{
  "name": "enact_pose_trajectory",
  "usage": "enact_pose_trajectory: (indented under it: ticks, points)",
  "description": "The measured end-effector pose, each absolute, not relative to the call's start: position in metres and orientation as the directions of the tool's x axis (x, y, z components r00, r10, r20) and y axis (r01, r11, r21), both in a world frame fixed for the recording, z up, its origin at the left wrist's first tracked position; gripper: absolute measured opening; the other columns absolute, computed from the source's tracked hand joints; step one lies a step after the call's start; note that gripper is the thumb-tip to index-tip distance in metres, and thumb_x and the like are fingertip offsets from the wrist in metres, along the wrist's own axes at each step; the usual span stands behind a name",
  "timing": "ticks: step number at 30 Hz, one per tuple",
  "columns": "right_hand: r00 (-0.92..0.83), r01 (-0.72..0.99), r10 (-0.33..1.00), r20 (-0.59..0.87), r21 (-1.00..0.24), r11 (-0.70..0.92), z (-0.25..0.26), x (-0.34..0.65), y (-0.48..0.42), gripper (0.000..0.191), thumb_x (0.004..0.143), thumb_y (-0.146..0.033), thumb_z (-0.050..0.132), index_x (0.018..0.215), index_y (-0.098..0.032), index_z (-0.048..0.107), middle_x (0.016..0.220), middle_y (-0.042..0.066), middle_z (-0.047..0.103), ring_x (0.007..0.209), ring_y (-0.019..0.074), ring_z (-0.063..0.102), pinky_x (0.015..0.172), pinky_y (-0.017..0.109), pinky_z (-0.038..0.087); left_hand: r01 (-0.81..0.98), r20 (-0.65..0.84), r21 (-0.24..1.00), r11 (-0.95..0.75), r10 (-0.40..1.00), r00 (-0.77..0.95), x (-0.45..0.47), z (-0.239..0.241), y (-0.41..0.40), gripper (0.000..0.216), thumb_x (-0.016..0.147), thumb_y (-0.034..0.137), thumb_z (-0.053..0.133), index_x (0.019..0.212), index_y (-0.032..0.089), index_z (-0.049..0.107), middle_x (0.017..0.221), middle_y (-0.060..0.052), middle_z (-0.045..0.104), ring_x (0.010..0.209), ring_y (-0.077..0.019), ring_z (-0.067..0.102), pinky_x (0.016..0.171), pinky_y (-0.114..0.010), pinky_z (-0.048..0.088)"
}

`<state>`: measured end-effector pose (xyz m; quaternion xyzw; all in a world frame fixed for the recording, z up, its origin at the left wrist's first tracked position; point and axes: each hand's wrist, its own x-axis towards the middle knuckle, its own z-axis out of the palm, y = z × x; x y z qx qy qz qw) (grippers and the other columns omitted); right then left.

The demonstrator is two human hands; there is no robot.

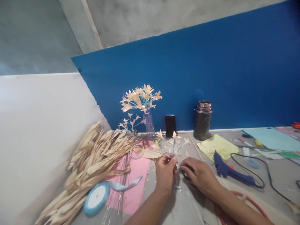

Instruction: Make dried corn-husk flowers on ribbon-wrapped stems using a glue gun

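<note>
In the head view my left hand (166, 170) pinches the blue-wrapped stem of a small spray of cream husk flowers (174, 142), which stands upright above the fingers. My right hand (199, 175) is just to the right of it, fingers curled together near the lower end of the stem. Something dark shows under those fingers, too hidden to name. Behind my hands, a clear vase (148, 125) holds a full bunch of similar flowers (142, 98). A smaller flower spray (131, 124) leans to the left of the vase.
Dried corn husks (93, 159) heap at the left, beside a blue ribbon roll (97, 198), thin wires (119, 197) and pink paper (137, 178). A phone (170, 125) and a dark flask (202, 122) stand at the back. A blue glue gun (231, 173) with its cable lies right.
</note>
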<state>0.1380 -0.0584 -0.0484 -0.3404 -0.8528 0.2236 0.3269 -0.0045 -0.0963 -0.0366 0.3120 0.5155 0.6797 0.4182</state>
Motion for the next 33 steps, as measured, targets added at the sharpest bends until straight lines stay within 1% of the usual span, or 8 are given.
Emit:
enact_pose_trajectory:
  ticks: [3, 6, 10, 13, 19, 26, 30, 33]
  points:
    - [-0.568, 0.429, 0.727, 0.385, -0.615, 0.661, -0.049, 0.137, -0.059, 0.021, 0.096, -0.025, 0.047, 0.083, -0.021, 0.063, 0.083, 0.004, 0.07, 0.077, 0.0203, 0.065, 0.073, 0.03, 0.042, -0.237, -0.025, 0.967, -0.09, 0.896, -0.443, -0.005, -0.039, -0.095, 0.029, 0.067, 0.034, 0.078, 0.084, 0.014, 0.067, 0.049, 0.005, 0.052, 0.045, -0.0082, 0.044, 0.048, -0.02, 0.034]
    - [-0.548, 0.412, 0.749, 0.372, -0.659, 0.629, -0.049, 0.135, -0.059, 0.023, 0.096, -0.027, 0.046, 0.08, -0.021, 0.061, 0.078, 0.003, 0.068, 0.075, 0.0199, 0.063, 0.071, 0.029, 0.042, -0.233, -0.023, 0.969, -0.082, 0.91, -0.414, -0.005, -0.041, -0.095, 0.03, 0.067, 0.033, 0.079, 0.088, 0.013, 0.07, 0.054, 0.003, 0.055, 0.049, -0.0089, 0.048, 0.051, -0.021, 0.037]
    - [-0.523, 0.4, 0.78, 0.343, -0.709, 0.58, -0.049, 0.133, -0.059, 0.023, 0.094, -0.028, 0.047, 0.076, -0.021, 0.059, 0.073, 0.001, 0.066, 0.07, 0.0189, 0.06, 0.068, 0.029, 0.04, -0.206, 0.003, 0.975, -0.088, 0.924, -0.384, -0.004, -0.042, -0.096, 0.027, 0.07, 0.032, 0.077, 0.089, 0.013, 0.072, 0.053, 0.003, 0.055, 0.049, -0.0088, 0.047, 0.05, -0.02, 0.035]
    - [-0.523, 0.377, 0.788, 0.324, -0.741, 0.556, -0.048, 0.131, -0.061, 0.025, 0.095, -0.029, 0.046, 0.075, -0.022, 0.06, 0.069, 0.0, 0.064, 0.066, 0.0181, 0.057, 0.066, 0.028, 0.039, -0.189, -0.005, 0.979, -0.069, 0.931, -0.365, -0.004, -0.043, -0.096, 0.027, 0.071, 0.033, 0.075, 0.088, 0.012, 0.072, 0.051, 0.003, 0.054, 0.046, -0.0084, 0.044, 0.048, -0.021, 0.033]
    - [-0.512, 0.339, 0.805, 0.299, -0.791, 0.509, -0.044, 0.13, -0.064, 0.026, 0.095, -0.03, 0.045, 0.075, -0.022, 0.06, 0.068, -0.001, 0.064, 0.064, 0.0173, 0.056, 0.066, 0.028, 0.039, -0.203, -0.002, 0.977, -0.071, 0.94, -0.34, -0.003, -0.043, -0.096, 0.022, 0.071, 0.033, 0.076, 0.077, 0.013, 0.069, 0.05, 0.002, 0.054, 0.045, -0.0079, 0.044, 0.046, -0.02, 0.032]
    - [-0.51, 0.391, 0.811, 0.288, -0.762, 0.516, -0.047, 0.131, -0.061, 0.023, 0.092, -0.028, 0.046, 0.074, -0.022, 0.059, 0.069, 0.0, 0.064, 0.065, 0.0178, 0.057, 0.064, 0.028, 0.039, -0.196, -0.017, 0.979, -0.055, 0.938, -0.347, -0.005, -0.041, -0.096, 0.026, 0.067, 0.035, 0.078, 0.061, 0.015, 0.062, 0.044, 0.003, 0.051, 0.04, -0.0072, 0.041, 0.045, -0.02, 0.03]
    - [-0.508, 0.405, 0.808, 0.298, -0.745, 0.529, -0.052, 0.132, -0.056, 0.023, 0.092, -0.029, 0.045, 0.078, -0.022, 0.062, 0.075, 0.002, 0.068, 0.071, 0.0193, 0.062, 0.068, 0.029, 0.041, -0.151, 0.044, 0.984, -0.099, 0.943, -0.331, -0.006, -0.038, -0.098, 0.025, 0.068, 0.035, 0.078, 0.057, 0.015, 0.065, 0.049, -0.001, 0.057, 0.047, -0.0099, 0.048, 0.051, -0.022, 0.037]
    - [-0.461, 0.419, 0.829, 0.316, -0.746, 0.517, -0.053, 0.132, -0.054, 0.021, 0.089, -0.031, 0.048, 0.079, -0.022, 0.063, 0.079, 0.004, 0.07, 0.075, 0.0206, 0.063, 0.071, 0.03, 0.042, -0.079, 0.101, 0.988, -0.133, 0.942, -0.32, -0.008, -0.037, -0.1, 0.027, 0.07, 0.036, 0.077, 0.056, 0.015, 0.068, 0.054, -0.004, 0.06, 0.052, -0.0111, 0.05, 0.054, -0.024, 0.038]
